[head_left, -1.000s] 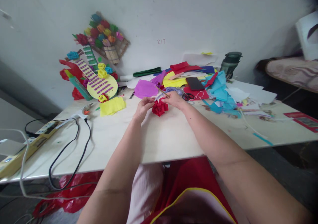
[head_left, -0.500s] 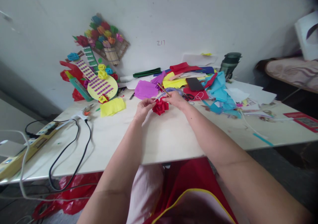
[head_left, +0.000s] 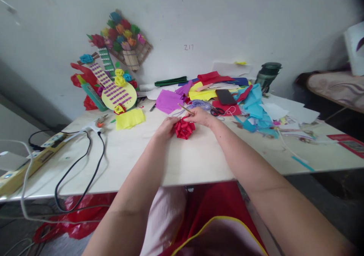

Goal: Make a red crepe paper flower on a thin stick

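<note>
A red crepe-paper flower [head_left: 184,129] is between my two hands, above the middle of the white table [head_left: 196,161]. My left hand [head_left: 167,127] grips it from the left, fingers closed at its edge. My right hand [head_left: 199,116] is closed on a thin wooden stick [head_left: 185,108] that slants up to the left, and its fingertips touch the flower's top. Behind the hands lie a purple paper sheet [head_left: 168,101], a coil of pale purple cord [head_left: 200,104] and black scissors [head_left: 217,111].
Yellow paper [head_left: 130,119] and a glue gun [head_left: 92,126] with looping cables lie left, near a power strip [head_left: 47,155]. A flower-decorated paper guitar [head_left: 119,98] leans at the wall. Right are a phone [head_left: 225,96], blue crepe paper [head_left: 253,100] and a dark bottle [head_left: 267,76].
The red flower has turned and sits slightly lower, showing more of its petals. My right hand's stick has tilted flatter. The camera view has shifted a little.
</note>
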Available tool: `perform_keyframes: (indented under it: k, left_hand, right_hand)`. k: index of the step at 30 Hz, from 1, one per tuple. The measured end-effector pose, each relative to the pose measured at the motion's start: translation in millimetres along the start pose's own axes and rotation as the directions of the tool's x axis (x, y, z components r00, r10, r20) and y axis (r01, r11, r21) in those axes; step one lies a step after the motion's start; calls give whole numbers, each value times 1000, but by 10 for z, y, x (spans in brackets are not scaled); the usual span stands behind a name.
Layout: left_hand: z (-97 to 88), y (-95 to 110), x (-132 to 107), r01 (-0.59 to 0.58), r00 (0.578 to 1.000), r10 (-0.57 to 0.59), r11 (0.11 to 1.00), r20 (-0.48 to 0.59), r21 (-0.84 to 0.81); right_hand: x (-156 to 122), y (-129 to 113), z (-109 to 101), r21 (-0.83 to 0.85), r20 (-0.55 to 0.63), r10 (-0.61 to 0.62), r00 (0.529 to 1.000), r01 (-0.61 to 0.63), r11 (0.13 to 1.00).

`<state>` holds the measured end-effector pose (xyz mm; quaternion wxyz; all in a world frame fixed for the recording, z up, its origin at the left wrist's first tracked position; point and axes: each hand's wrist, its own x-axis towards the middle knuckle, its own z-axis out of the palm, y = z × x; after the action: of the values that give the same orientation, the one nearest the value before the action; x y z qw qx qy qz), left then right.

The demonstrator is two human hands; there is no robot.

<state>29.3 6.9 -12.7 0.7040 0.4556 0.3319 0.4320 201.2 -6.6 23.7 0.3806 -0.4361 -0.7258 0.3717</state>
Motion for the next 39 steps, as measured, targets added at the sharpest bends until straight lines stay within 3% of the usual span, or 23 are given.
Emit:
perform_keyframes:
  k: [9,18,26,33,39]
  left_hand:
    - [-4,28,-4,110,994,-108,989,27,-98]
    - [-74,17,13,105,989,-102,994,108,-25]
    - [-29,46,-28,80,993,-79,997,91,-11]
    - [-45,60,-31,88,985,-90,996,144,18]
    - [-34,69,-42,57,993,-61,998,99,40]
  right_hand:
    - [20,45,6,23,-7,-45,999,45,999]
    - [4,-37,2,6,-68,-15,998,16,1000]
    - [82,66,27,-63,-117,6,993,-13,998]
    - [87,108,51,-116,-121,-14,993,-1,993]
    - [40,40,-17,-169,-70,5,998,-17,985]
